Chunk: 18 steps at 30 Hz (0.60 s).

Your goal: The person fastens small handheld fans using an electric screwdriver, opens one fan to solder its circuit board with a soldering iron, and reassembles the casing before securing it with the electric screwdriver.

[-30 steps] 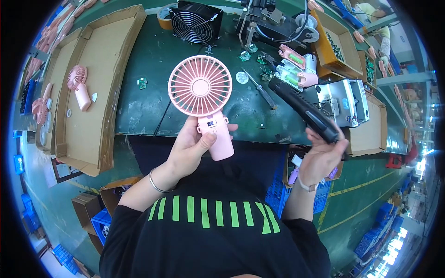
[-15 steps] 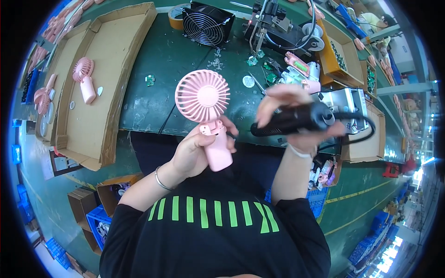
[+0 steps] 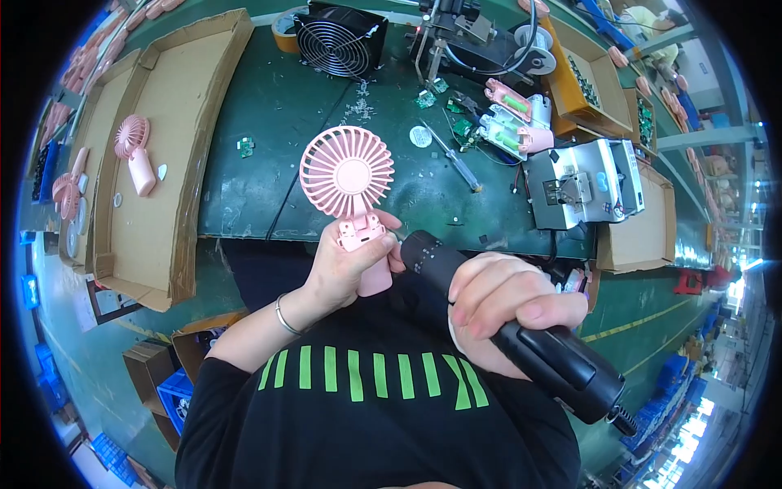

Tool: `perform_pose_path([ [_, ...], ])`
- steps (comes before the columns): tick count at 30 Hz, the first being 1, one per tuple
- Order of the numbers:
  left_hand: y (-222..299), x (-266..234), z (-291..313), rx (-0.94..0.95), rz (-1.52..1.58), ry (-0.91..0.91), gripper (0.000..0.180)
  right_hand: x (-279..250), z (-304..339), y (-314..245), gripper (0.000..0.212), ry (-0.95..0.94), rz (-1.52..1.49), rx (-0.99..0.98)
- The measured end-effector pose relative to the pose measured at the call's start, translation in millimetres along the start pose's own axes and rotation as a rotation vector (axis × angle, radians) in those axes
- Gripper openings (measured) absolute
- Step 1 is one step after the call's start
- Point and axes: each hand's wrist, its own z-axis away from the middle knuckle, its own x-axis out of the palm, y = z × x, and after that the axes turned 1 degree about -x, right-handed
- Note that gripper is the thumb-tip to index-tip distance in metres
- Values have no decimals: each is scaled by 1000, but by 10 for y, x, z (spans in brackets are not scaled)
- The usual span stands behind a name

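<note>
A pink handheld fan (image 3: 353, 177) stands upright in front of me, its round slatted head at the top. My left hand (image 3: 352, 259) is closed round its handle, thumb across the hinge below the head. In my right hand (image 3: 509, 301) is a black electric screwdriver (image 3: 562, 371), gripped round the body. Its front end lies beside the left hand's fingers and the fan's handle; the tip itself is too small to make out. The cord end points to the lower right.
A cardboard tray (image 3: 155, 212) on the left holds another pink fan (image 3: 138, 159). At the back stand a black cooling fan (image 3: 342, 45) and a soldering machine (image 3: 464, 41). A thin screwdriver (image 3: 463, 167), opened fan handles (image 3: 513, 114) and a metal box (image 3: 582, 187) lie to the right.
The electric screwdriver has swung from lying sideways over the bench to a slant beside the fan, its front end now by my left hand. My right hand has come down and closed round it.
</note>
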Motion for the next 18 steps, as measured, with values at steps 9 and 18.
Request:
perform_pose_path([
  [9, -37, -11, 25, 88, -99, -60, 24, 11, 43, -31, 24, -60, -32, 60],
  [18, 48, 19, 194, 134, -207, -122, 30, 246, -17, -189, 26, -317, -193, -172],
])
